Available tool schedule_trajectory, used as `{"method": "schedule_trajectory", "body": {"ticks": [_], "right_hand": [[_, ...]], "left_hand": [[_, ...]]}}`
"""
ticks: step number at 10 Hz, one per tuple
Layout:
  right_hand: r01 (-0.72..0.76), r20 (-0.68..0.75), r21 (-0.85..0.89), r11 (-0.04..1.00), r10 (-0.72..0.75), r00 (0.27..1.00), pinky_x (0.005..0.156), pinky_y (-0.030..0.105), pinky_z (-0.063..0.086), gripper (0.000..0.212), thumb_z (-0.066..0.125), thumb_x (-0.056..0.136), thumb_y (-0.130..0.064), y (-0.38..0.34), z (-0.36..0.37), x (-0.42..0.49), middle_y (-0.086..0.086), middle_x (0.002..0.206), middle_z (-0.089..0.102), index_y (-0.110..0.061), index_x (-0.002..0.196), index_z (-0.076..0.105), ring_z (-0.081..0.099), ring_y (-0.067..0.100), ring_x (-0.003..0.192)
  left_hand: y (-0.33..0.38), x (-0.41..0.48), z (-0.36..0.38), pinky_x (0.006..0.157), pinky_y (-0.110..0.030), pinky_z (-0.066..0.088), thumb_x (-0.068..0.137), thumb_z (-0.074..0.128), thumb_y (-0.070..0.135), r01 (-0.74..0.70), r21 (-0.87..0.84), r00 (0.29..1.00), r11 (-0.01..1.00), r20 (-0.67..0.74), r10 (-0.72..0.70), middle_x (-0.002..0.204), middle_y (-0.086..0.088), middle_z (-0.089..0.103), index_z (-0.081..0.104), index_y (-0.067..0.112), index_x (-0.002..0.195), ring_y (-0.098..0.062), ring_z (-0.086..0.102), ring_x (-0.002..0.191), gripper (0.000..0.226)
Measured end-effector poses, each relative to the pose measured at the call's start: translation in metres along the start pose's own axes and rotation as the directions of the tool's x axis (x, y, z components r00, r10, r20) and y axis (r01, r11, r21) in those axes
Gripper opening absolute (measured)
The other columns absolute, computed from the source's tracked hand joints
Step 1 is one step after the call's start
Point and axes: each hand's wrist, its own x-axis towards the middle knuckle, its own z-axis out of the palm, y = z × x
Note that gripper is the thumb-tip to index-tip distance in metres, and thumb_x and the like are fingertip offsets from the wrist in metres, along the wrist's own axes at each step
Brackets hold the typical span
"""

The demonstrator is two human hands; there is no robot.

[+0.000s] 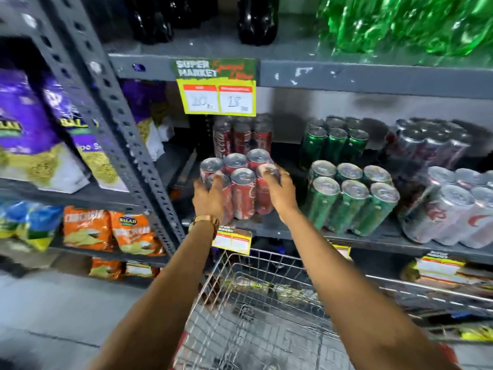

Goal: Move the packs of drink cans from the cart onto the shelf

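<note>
A shrink-wrapped pack of red cola cans (244, 188) stands at the front of the grey metal shelf (280, 232). My left hand (209, 197) grips its left side and my right hand (280, 192) grips its right side, fingers over the can tops. Another red pack (241, 136) stands behind it. To the right are two green can packs (352, 201) (333, 142) and silver can packs (453, 209). The wire cart (253, 311) is below my arms; I see no can packs in its basket.
A yellow price sign (216, 88) hangs from the shelf above. Dark and green bottles (400, 25) fill the top shelf. Snack bags (112, 231) sit on the rack to the left, past a perforated upright post (117, 113). Small price tags line the shelf edge.
</note>
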Motion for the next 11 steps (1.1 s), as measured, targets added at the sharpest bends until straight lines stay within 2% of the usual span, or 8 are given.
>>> {"method": "schedule_trajectory", "body": {"ticks": [2,3,4,5,7,9,10,11], "right_hand": [[0.008,-0.124,-0.015,1.0,-0.01,0.992,0.078,0.027,0.042,0.033,0.062,0.086,-0.035,0.011,0.01,-0.013,0.008,0.099,0.069,-0.009,0.106,0.068,0.062,0.021,0.095],[0.018,-0.176,-0.024,1.0,-0.022,0.984,0.076,0.03,0.043,0.037,0.062,0.085,-0.039,0.019,0.014,-0.022,0.012,0.094,0.071,-0.006,0.101,0.069,0.062,0.023,0.088],[0.0,-0.17,-0.013,1.0,-0.002,0.986,0.077,0.025,0.042,0.035,0.062,0.086,-0.036,0.015,0.01,-0.022,0.007,0.095,0.069,-0.009,0.106,0.069,0.061,0.017,0.087],[0.005,-0.145,-0.023,1.0,-0.008,0.989,0.079,0.028,0.046,0.036,0.061,0.085,-0.038,0.014,0.007,-0.018,0.009,0.101,0.071,-0.011,0.107,0.069,0.063,0.019,0.091],[-0.032,-0.133,0.006,0.999,0.032,0.991,0.083,0.029,0.045,0.039,0.06,0.087,-0.038,0.01,0.01,-0.02,0.011,0.111,0.069,-0.011,0.114,0.064,0.061,0.02,0.095],[-0.029,-0.127,-0.025,0.999,0.026,0.992,0.092,0.036,0.047,0.048,0.056,0.089,-0.041,0.008,0.012,-0.025,0.016,0.119,0.066,-0.008,0.123,0.059,0.061,0.032,0.112],[-0.037,-0.072,-0.094,0.995,0.03,0.997,0.096,0.037,0.044,0.055,0.05,0.092,-0.044,-0.006,0.007,-0.037,0.019,0.129,0.06,-0.007,0.133,0.05,0.056,0.036,0.12],[0.015,-0.026,-0.28,0.96,-0.023,0.999,0.104,0.041,0.04,0.071,0.039,0.095,-0.049,-0.01,-0.002,-0.055,0.019,0.146,0.047,-0.012,0.151,0.017,0.047,0.038,0.131]], "left_hand": [[0.005,0.025,-0.015,0.107,-0.045,0.042,0.089,0.06,0.036,0.07,-0.041,0.99,0.997,0.122,-0.064,0.135,-0.015,0.055,0.051,0.008,0.13,-0.03,0.054,0.123,0.05],[0.01,0.034,-0.02,0.096,-0.039,0.049,0.089,0.062,0.03,0.024,-0.002,0.977,1.0,0.213,-0.023,0.113,-0.013,0.068,0.064,0.015,0.103,-0.026,0.066,0.102,0.02],[0.009,0.034,-0.019,0.094,-0.033,0.046,0.087,0.062,0.038,0.012,0.009,0.976,1.0,0.216,-0.013,0.1,-0.002,0.068,0.061,0.02,0.098,-0.015,0.065,0.089,0.021],[0.0,0.036,-0.022,0.104,-0.047,0.045,0.065,0.062,0.061,0.013,0.034,0.982,0.999,0.188,-0.019,0.117,-0.008,0.069,0.065,0.016,0.112,-0.027,0.064,0.107,0.065],[0.002,0.041,-0.026,0.103,-0.05,0.046,0.068,0.059,0.061,-0.021,0.08,0.97,0.997,0.243,0.001,0.114,-0.01,0.071,0.069,0.021,0.101,-0.028,0.066,0.107,0.052],[-0.004,0.047,-0.023,0.105,-0.05,0.045,0.064,0.061,0.061,-0.029,0.013,0.971,0.999,0.238,0.025,0.119,-0.01,0.069,0.067,0.016,0.112,-0.029,0.063,0.112,0.067],[-0.015,0.065,-0.025,0.105,-0.05,0.045,0.058,0.06,0.07,-0.004,0.079,0.964,0.997,0.267,-0.018,0.125,-0.012,0.066,0.06,0.016,0.123,-0.031,0.062,0.113,0.085],[0.009,0.036,-0.036,0.107,-0.046,0.042,0.062,0.056,0.082,-0.057,0.197,0.963,0.979,0.271,0.001,0.137,-0.015,0.058,0.045,0.013,0.139,-0.035,0.056,0.122,0.104]]}}
